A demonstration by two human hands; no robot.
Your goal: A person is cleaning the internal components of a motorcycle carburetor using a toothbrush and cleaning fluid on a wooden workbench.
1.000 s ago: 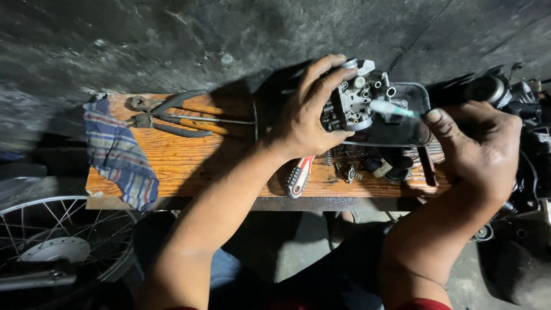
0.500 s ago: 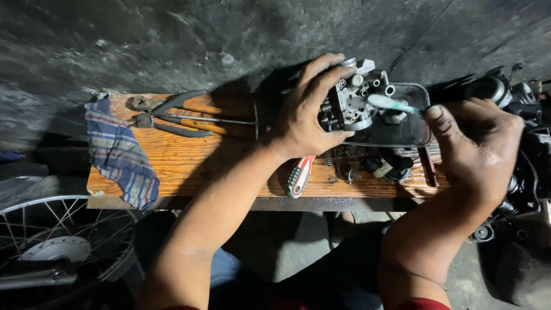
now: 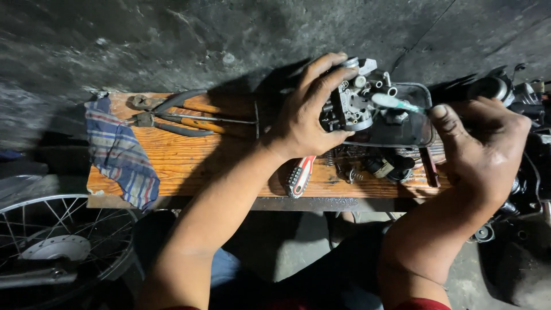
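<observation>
My left hand [image 3: 307,112] grips a grey metal carburetor [image 3: 356,100] and holds it above a dark plastic tray [image 3: 413,129] at the right end of a wooden bench [image 3: 201,161]. My right hand [image 3: 482,143] holds a toothbrush [image 3: 396,103] with a pale green handle. Its head touches the carburetor's right side.
Pliers [image 3: 160,103] and long thin tools lie at the bench's far left. A striped cloth [image 3: 120,155] hangs over the left end. A red and white screwdriver handle [image 3: 299,175], springs and small parts lie near the front edge. A spoked wheel [image 3: 51,247] stands lower left.
The toothbrush has slid a little along the carburetor's side in my right hand. My left hand keeps the same grip.
</observation>
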